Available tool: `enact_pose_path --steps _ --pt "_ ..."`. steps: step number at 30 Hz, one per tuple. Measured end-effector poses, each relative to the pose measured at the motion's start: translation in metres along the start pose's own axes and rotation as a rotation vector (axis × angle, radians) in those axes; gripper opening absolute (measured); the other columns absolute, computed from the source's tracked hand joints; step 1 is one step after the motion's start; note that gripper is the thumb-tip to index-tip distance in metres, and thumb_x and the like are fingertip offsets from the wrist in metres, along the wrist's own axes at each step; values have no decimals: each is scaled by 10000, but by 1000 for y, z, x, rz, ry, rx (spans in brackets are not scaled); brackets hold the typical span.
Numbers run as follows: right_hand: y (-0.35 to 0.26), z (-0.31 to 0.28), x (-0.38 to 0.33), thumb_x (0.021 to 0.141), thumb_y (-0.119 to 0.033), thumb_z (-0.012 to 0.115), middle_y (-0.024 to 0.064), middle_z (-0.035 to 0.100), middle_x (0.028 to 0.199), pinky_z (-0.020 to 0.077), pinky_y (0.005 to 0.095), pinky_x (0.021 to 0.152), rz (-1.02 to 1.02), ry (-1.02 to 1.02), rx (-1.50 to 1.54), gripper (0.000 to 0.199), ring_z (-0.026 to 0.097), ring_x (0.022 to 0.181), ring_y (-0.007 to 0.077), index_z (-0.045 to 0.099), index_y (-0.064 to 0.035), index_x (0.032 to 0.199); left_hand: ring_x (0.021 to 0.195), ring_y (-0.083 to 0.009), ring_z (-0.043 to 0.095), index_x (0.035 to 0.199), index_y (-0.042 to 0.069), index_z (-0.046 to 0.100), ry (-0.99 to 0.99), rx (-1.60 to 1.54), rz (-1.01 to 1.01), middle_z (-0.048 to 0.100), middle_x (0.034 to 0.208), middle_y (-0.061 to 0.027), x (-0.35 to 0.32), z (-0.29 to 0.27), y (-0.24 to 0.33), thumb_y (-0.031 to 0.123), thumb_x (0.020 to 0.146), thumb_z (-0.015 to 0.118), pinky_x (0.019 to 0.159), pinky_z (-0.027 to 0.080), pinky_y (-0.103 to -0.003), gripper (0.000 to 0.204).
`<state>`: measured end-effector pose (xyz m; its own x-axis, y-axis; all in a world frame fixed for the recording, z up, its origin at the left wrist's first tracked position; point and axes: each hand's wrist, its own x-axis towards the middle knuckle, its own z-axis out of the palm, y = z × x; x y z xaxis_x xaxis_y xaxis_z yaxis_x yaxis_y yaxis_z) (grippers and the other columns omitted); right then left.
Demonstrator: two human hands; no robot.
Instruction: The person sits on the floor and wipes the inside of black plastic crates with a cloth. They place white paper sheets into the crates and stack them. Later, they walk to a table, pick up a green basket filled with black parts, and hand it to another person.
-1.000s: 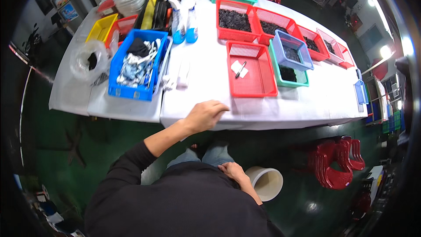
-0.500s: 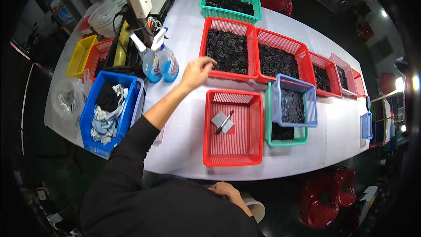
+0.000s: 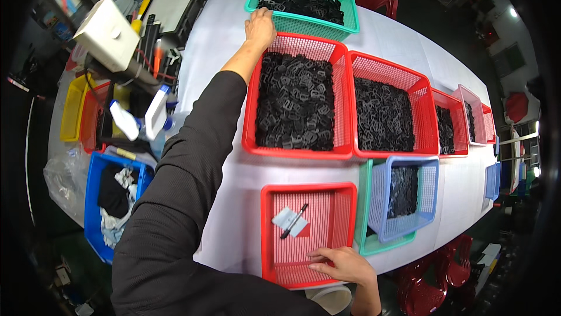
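My left hand (image 3: 260, 27) reaches to the far side of the table, its fingers closed over the near left corner of a green basket (image 3: 310, 24). Small black plastic buckles (image 3: 301, 2) fill that basket. Beneath my left wrist is the corner of a red basket (image 3: 250, 114) heaped with more black buckles. My right hand (image 3: 346, 264) is over the near right part of another red basket (image 3: 266, 222), fingers apart and holding nothing. Inside this basket lie a black marker pen (image 3: 294, 221) and a pale grey-blue card or packet (image 3: 283, 216).
More red baskets (image 3: 422, 91) of black parts run along to the right. A blue-violet basket (image 3: 433, 199) sits on a green one (image 3: 365, 211). To the left are spray bottles (image 3: 156, 114), a blue bin (image 3: 90, 205) with cloths and a white box (image 3: 107, 33).
My left hand has gone from the large red basket's left edge out to the green basket. My right hand has come up from my lap to the near red basket. The view has shifted forward.
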<state>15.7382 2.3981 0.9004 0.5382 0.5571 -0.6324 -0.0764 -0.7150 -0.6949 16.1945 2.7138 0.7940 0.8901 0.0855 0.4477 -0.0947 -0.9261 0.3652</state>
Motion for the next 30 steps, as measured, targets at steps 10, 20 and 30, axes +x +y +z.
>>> enact_pose_path --steps 10,20,30 --pt "-29 -83 78 876 -348 560 130 667 888 528 385 678 -138 34 -346 319 649 765 307 621 -95 1061 1295 -247 336 1301 204 475 -429 274 20 418 1381 -3 56 23 1 429 924 426 959 203 -739 442" --pt "-29 -323 253 856 -183 576 188 660 962 484 347 817 -309 955 -309 291 639 906 263 619 3 1076 1195 -315 441 1141 135 616 -313 17 -124 582 1177 -120 15 6 14 416 926 401 901 247 -746 415" --pt "37 -443 384 871 -407 531 282 599 1072 545 422 701 257 989 332 584 650 885 361 483 81 1188 998 -391 511 1223 -8 370 -22 -1361 -1193 367 1220 -291 43 61 -88 165 729 708 821 461 -547 623"
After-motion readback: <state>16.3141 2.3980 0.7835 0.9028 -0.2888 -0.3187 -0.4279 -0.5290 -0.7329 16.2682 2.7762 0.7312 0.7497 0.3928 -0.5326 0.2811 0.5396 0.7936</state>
